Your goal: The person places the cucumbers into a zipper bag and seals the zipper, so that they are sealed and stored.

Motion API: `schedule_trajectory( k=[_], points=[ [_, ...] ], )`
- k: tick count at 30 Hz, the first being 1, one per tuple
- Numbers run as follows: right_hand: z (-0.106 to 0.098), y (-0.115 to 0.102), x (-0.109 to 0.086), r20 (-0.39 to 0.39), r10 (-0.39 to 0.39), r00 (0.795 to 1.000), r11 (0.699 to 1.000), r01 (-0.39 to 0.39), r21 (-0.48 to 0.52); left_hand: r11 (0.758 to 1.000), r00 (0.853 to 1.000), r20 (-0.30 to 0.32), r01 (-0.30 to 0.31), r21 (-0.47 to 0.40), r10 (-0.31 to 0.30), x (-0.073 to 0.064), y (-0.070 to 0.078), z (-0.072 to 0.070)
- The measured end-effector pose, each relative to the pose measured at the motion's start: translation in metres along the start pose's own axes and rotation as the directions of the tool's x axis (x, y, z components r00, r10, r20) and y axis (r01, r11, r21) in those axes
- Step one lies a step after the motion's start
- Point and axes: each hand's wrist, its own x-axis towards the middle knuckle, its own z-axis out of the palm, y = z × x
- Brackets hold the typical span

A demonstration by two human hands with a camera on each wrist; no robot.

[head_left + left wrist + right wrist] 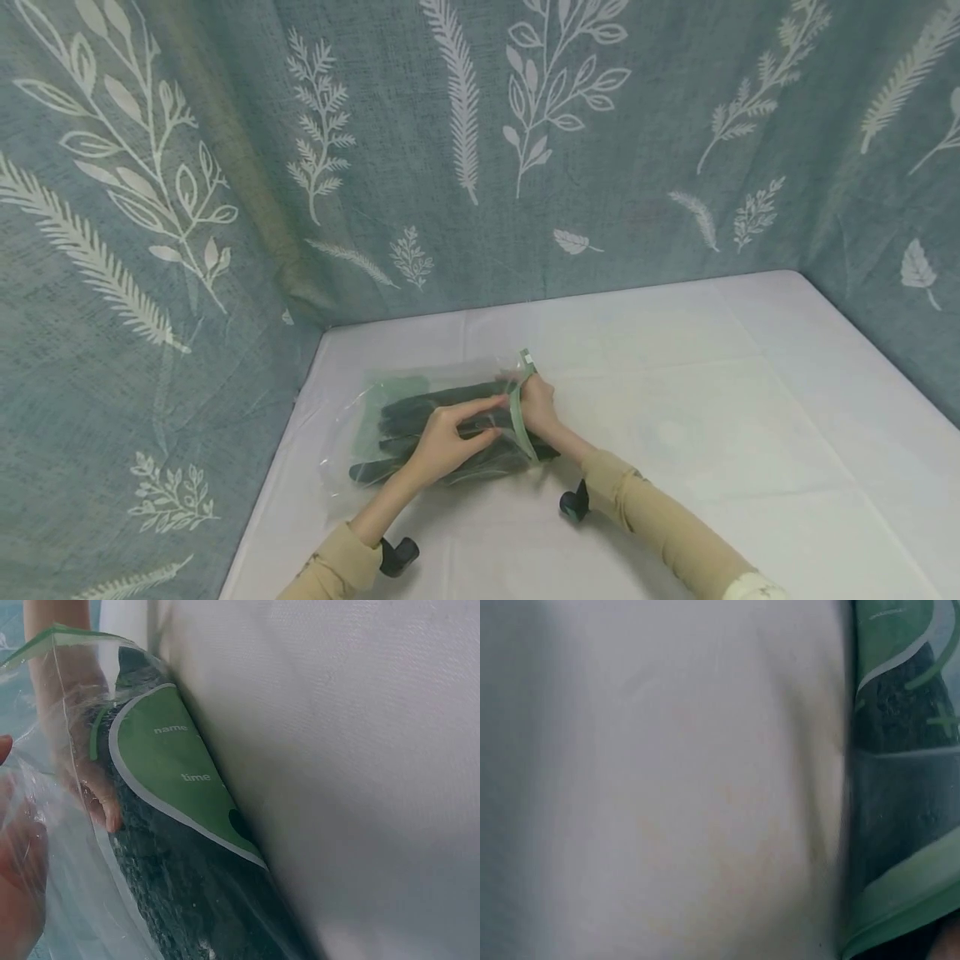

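A clear plastic zip bag (337, 454) with a green mouth band (517, 417) lies on the table with several long dark green cucumbers (431, 406) inside. The left hand (444, 442) reaches over the bag and holds its upper film near the mouth, thumb and forefinger apart. At the mouth is the right hand (537, 404), partly behind the green band. Through the film in the left wrist view, the right hand's fingers (109, 810) reach down beside a cucumber (187, 900); their grip is partly hidden. A green label (176, 761) on the bag reads "name" and "time".
A white cloth covers the table (712, 400). Blue-green curtains (420, 150) with white leaf prints hang behind and at both sides. Small black wrist devices (575, 502) sit at both cuffs, close above the tabletop.
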Motion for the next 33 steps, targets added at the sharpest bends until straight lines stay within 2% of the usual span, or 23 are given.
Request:
schedule_trajectory(
  k=[2, 5, 9, 15, 20, 27, 30, 33],
  points=[
    [0.000, 0.000, 0.000, 0.012, 0.010, 1.000, 1.000, -0.010, 0.003, 1.000, 1.000, 0.009, 0.014, -0.005, -0.014, 0.001, 0.008, -0.001],
    [-0.003, 0.000, 0.002, 0.057, 0.018, 0.998, 1.000, -0.018, -0.011, 0.999, 0.999, 0.015, 0.035, -0.006, -0.035, 0.001, 0.010, 0.001],
    [-0.008, 0.003, 0.006, 0.155, 0.034, 0.987, 0.998, -0.025, -0.063, 0.999, 0.999, 0.024, 0.047, -0.021, -0.047, 0.000, -0.011, 0.009],
    [-0.017, 0.007, 0.008, 0.259, 0.078, 0.963, 0.997, -0.074, -0.023, 0.999, 0.998, 0.044, 0.052, -0.013, -0.051, 0.001, -0.014, 0.011],
    [-0.024, 0.011, 0.005, 0.282, 0.095, 0.955, 0.995, -0.097, -0.008, 0.998, 0.996, 0.069, 0.061, 0.027, -0.063, 0.004, -0.013, 0.009],
    [-0.037, 0.017, 0.001, 0.288, 0.086, 0.954, 0.995, -0.069, -0.068, 0.992, 0.994, 0.085, 0.058, 0.111, -0.068, 0.008, -0.011, 0.007],
    [-0.044, 0.019, -0.001, 0.293, 0.071, 0.953, 0.996, -0.053, -0.070, 0.987, 0.993, 0.107, 0.038, 0.153, -0.055, 0.008, -0.010, 0.006],
    [-0.052, 0.021, -0.002, 0.304, 0.052, 0.951, 0.998, -0.037, -0.056, 0.973, 0.990, 0.142, -0.017, 0.231, -0.016, 0.008, -0.008, 0.005]
  ],
)
